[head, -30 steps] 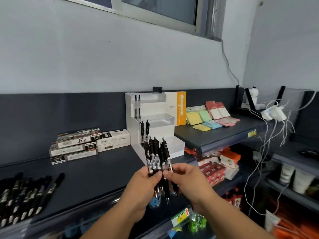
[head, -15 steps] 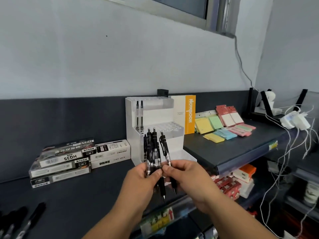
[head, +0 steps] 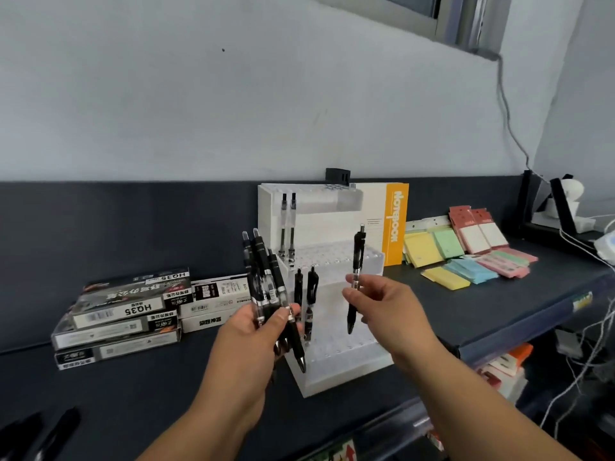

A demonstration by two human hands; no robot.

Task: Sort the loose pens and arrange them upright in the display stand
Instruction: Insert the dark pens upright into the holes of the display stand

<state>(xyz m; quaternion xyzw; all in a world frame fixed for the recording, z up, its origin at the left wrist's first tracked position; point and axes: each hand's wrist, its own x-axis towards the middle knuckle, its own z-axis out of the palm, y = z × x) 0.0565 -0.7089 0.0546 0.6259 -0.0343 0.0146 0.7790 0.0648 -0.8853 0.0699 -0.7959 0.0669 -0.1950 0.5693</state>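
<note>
A white tiered display stand [head: 336, 357] with rows of holes stands on the dark shelf. Two clear pens [head: 288, 224] stand upright in its upper tier and two black pens [head: 307, 294] in a lower tier. My left hand [head: 258, 331] grips a bunch of black pens [head: 266, 287], tips pointing down, just left of the stand. In front of the stand's middle tiers, my right hand [head: 382, 304] pinches a single black pen [head: 355, 277] held upright. More loose black pens [head: 50, 434] lie at the bottom left corner.
Stacked pen boxes [head: 126, 314] lie to the left of the stand. An orange and white notebook [head: 394, 224] leans behind the stand's right side. Coloured sticky notes [head: 466, 257] cover the raised shelf on the right. White cables [head: 595, 344] hang at the far right.
My right hand has drawn one black pen out of the bunch and moved it right, in front of the stand. The left hand keeps the other pens. The camera has come closer to the stand.
</note>
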